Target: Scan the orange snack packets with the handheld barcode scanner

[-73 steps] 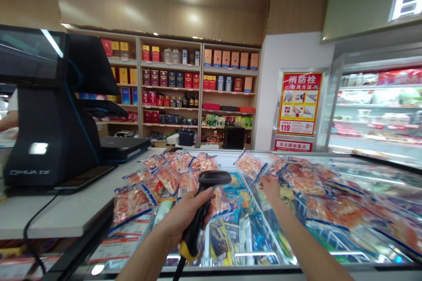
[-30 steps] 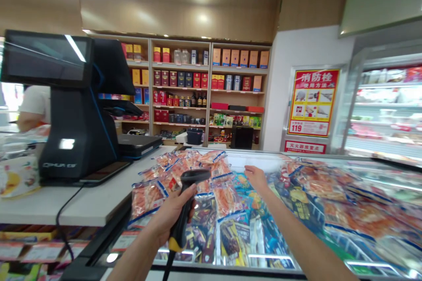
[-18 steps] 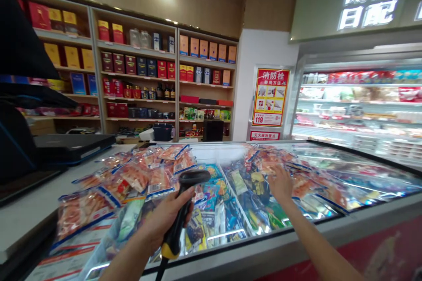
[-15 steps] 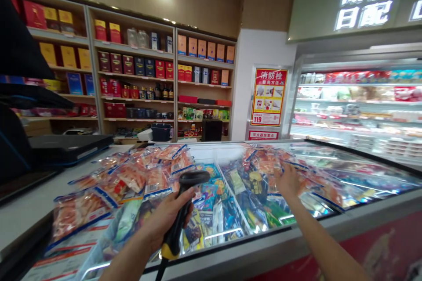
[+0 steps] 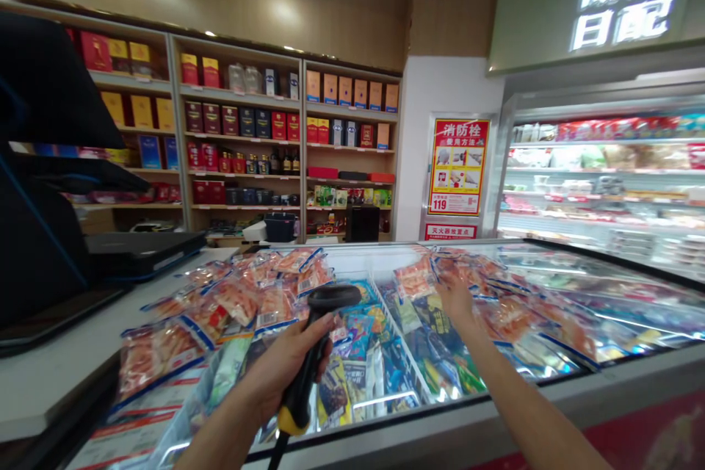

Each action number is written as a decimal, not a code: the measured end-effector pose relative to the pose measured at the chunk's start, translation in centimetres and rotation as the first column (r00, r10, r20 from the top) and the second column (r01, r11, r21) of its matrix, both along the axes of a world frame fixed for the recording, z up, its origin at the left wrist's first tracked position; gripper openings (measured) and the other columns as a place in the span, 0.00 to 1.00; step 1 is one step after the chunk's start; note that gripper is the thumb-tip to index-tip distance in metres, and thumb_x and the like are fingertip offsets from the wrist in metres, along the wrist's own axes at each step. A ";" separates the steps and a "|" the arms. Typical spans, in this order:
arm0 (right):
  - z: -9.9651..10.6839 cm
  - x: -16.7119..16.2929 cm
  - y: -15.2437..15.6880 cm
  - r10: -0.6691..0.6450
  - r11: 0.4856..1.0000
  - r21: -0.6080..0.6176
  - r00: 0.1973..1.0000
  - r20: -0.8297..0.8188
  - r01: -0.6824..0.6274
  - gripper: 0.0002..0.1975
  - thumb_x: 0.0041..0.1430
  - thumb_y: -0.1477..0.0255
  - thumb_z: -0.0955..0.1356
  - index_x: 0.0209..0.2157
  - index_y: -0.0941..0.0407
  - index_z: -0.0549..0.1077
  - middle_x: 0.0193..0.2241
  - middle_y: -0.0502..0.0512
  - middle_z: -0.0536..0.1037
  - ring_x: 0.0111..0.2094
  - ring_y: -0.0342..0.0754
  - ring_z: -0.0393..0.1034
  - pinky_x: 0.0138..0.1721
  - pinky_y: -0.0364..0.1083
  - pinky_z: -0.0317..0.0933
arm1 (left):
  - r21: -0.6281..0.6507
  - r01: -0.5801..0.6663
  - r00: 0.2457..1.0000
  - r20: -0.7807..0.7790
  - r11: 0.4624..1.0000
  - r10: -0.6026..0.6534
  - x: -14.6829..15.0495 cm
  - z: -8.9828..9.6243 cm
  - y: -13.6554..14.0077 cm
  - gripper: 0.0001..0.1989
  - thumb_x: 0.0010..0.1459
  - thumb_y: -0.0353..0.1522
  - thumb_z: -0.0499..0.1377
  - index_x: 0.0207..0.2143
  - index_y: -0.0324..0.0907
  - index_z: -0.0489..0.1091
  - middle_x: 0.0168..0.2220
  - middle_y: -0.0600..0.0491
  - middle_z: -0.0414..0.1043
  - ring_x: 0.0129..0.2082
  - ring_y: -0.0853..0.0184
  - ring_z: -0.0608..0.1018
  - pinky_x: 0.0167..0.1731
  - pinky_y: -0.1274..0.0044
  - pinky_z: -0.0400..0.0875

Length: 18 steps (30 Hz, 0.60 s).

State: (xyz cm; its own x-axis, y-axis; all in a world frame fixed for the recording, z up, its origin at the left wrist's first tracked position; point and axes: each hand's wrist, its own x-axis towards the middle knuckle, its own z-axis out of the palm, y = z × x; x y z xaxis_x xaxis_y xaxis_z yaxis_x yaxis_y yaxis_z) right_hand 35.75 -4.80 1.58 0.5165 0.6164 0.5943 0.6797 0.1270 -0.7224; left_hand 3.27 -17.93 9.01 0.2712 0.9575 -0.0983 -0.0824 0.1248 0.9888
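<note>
My left hand (image 5: 294,360) is wrapped round the handle of a black and yellow barcode scanner (image 5: 313,352), whose head points to the right above the freezer. My right hand (image 5: 456,294) is closed on the edge of a clear packet of pinkish-orange food (image 5: 416,279) with blue trim. Its fingertips are partly blurred. More such packets (image 5: 507,316) lie on the glass to the right of that hand. A large heap of the same packets (image 5: 242,294) covers the left side, beyond the scanner.
The chest freezer (image 5: 485,404) has a white wire divider (image 5: 405,345) and colourful bags (image 5: 335,389) inside. At left are a white counter (image 5: 71,374) and a dark checkout machine (image 5: 38,213). Shelves of boxes (image 5: 242,125) and a lit chiller (image 5: 606,169) stand behind.
My right hand has moved left with the packet, towards the middle of the freezer. The scanner stays in my left hand. The view has shifted slightly.
</note>
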 end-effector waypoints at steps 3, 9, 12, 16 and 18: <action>-0.9 -2.7 0.8 0.076 0.997 0.036 0.993 -0.092 -0.073 0.12 0.39 0.72 0.63 0.30 0.59 0.71 0.30 0.57 0.75 0.33 0.50 0.68 0.38 0.48 0.58 | -0.011 0.059 0.998 0.021 0.998 -0.059 0.1 0.4 -0.4 0.16 0.44 0.43 0.55 0.25 0.40 0.59 0.17 0.60 0.61 0.14 0.77 0.64 0.15 0.82 0.57; -2.3 -5.1 1.8 0.157 0.988 0.038 0.970 -0.186 -0.153 0.13 0.38 0.72 0.64 0.30 0.59 0.70 0.30 0.56 0.75 0.34 0.50 0.68 0.39 0.49 0.58 | -0.045 0.076 0.995 0.063 0.996 -0.073 0.0 0.2 -0.6 0.16 0.43 0.44 0.56 0.24 0.41 0.57 0.17 0.60 0.62 0.14 0.77 0.64 0.15 0.83 0.57; -2.3 -5.3 1.7 0.159 0.987 0.017 0.970 -0.182 -0.159 0.13 0.38 0.72 0.63 0.30 0.59 0.71 0.30 0.57 0.75 0.35 0.51 0.68 0.39 0.48 0.58 | -0.075 0.077 0.995 0.071 0.994 -0.072 0.1 0.1 -0.7 0.17 0.42 0.44 0.56 0.23 0.41 0.56 0.17 0.60 0.62 0.14 0.77 0.64 0.15 0.83 0.57; -1.9 -5.5 1.3 0.138 0.989 -0.028 0.979 -0.152 -0.143 0.14 0.39 0.72 0.63 0.31 0.59 0.71 0.31 0.57 0.75 0.36 0.52 0.68 0.40 0.48 0.58 | -0.112 0.093 0.994 0.060 0.989 -0.086 0.4 0.2 -0.9 0.17 0.42 0.44 0.56 0.23 0.41 0.56 0.17 0.60 0.62 0.13 0.78 0.64 0.14 0.84 0.56; -1.8 -5.5 1.1 0.142 0.988 -0.041 0.976 -0.163 -0.150 0.15 0.39 0.71 0.63 0.31 0.59 0.71 0.31 0.57 0.75 0.36 0.51 0.68 0.39 0.48 0.58 | -0.118 0.095 0.995 0.052 0.988 -0.089 0.4 0.3 -0.8 0.16 0.43 0.44 0.56 0.23 0.41 0.56 0.16 0.60 0.62 0.12 0.78 0.64 0.13 0.84 0.56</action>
